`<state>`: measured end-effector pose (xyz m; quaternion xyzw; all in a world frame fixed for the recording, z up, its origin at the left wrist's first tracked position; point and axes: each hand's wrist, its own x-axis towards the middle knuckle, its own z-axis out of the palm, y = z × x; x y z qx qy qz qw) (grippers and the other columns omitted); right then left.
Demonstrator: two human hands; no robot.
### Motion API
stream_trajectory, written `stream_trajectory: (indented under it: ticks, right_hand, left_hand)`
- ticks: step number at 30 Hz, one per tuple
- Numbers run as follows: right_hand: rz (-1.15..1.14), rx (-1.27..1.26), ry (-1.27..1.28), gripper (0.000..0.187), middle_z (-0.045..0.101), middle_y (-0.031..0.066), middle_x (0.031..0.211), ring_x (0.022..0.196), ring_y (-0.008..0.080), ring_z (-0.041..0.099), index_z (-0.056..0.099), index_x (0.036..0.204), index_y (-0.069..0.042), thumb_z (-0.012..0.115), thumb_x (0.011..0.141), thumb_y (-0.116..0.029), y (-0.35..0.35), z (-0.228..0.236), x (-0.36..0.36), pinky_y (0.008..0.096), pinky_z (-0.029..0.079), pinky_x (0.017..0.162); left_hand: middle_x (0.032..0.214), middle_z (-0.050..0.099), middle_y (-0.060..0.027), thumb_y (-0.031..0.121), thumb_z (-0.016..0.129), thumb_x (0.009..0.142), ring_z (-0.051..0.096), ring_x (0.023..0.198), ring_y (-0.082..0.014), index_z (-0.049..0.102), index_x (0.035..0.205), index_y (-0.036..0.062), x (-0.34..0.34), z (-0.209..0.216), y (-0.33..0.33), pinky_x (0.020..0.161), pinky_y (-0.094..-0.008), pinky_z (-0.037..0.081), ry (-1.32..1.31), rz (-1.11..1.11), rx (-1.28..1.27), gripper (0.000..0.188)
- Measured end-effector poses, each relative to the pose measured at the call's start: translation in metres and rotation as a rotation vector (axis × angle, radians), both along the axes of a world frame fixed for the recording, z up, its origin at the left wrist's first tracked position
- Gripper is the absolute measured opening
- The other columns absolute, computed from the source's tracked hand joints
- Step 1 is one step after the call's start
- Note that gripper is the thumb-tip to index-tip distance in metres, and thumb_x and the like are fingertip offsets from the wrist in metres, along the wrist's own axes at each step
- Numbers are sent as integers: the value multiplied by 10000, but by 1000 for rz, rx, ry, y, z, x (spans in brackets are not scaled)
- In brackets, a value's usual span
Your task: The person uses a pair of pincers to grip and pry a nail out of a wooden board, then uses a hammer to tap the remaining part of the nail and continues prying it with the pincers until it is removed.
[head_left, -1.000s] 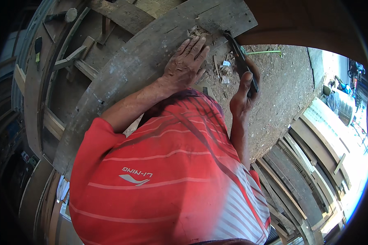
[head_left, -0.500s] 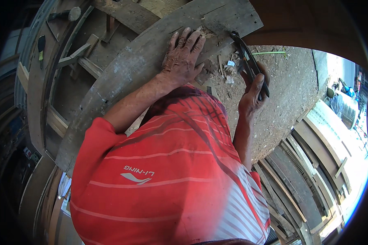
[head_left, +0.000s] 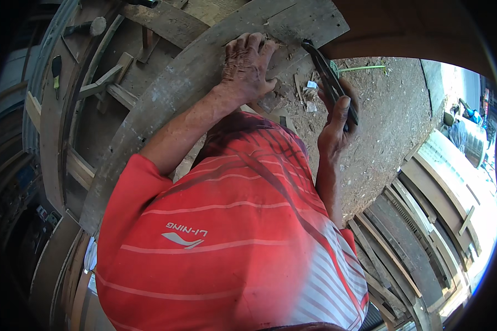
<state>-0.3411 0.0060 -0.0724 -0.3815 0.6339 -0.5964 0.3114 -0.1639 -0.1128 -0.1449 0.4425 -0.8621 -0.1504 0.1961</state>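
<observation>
A long grey, weathered wooden board (head_left: 149, 105) runs from lower left to the upper middle in front of me. My left hand (head_left: 246, 69) rests on it with bent knuckles, the thumb apart near the board's near edge; the fingertips are partly hidden. Small wood splinters (head_left: 275, 41) lie by those fingers. In my right hand (head_left: 337, 116) is a pair of dark pliers (head_left: 331, 83), gripped by the handles beyond the board's near edge. The tip of the pliers is over the board's right part, to the right of my left hand; whether it touches is hard to tell.
A hammer (head_left: 88, 27) and a tool with a black and yellow-green handle (head_left: 56, 71) lie on a plank at left. A brown panel (head_left: 408, 33) stands at upper right. Stacked boards (head_left: 408, 248) lie at lower right. Scraps (head_left: 311, 106) litter the dirt floor.
My left hand's fingers were stretched out on the board and are now bent. The pliers have shifted slightly left with my right hand.
</observation>
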Motion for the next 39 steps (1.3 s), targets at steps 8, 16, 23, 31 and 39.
stream_trajectory:
  ticks: [8,16,23,31,39]
  right_hand:
    - [13,-53,-56,591,684,206,1212,1086,248,689,545,1365,72,564,1063,-436,4,8,3,386,549,960]
    - [12,10,31,604,688,188,1206,1099,239,683,556,1366,63,553,1063,-460,6,6,1,378,533,982]
    - [49,65,42,555,669,134,1221,1101,206,667,573,1373,11,562,1063,-450,11,1,-5,351,514,977]
    - [29,-10,46,545,676,124,1190,1095,187,653,576,1376,2,559,1066,-446,13,8,-3,338,505,958]
    - [42,75,-4,533,688,129,1177,1101,189,649,574,1391,-8,555,1071,-434,16,10,0,338,494,986]
  left_hand:
    - [1404,442,-140,389,866,665,397,1342,-351,518,1409,79,10,-9,11,1093,-492,330,50,-11,-62,878]
    - [1579,348,-142,417,855,690,372,1375,-351,488,1484,56,4,-7,9,1134,-493,291,-17,23,-16,946]
    - [1592,348,-183,480,828,740,336,1417,-385,423,1534,46,2,-8,12,1176,-542,244,-97,0,-15,992]
    - [1571,376,-236,541,714,894,356,1436,-423,428,1514,29,59,13,-17,1159,-580,284,-96,316,84,853]
    - [1207,652,-288,734,532,933,609,1158,-468,578,1319,-18,152,-1,-27,988,-531,472,-129,545,415,846]
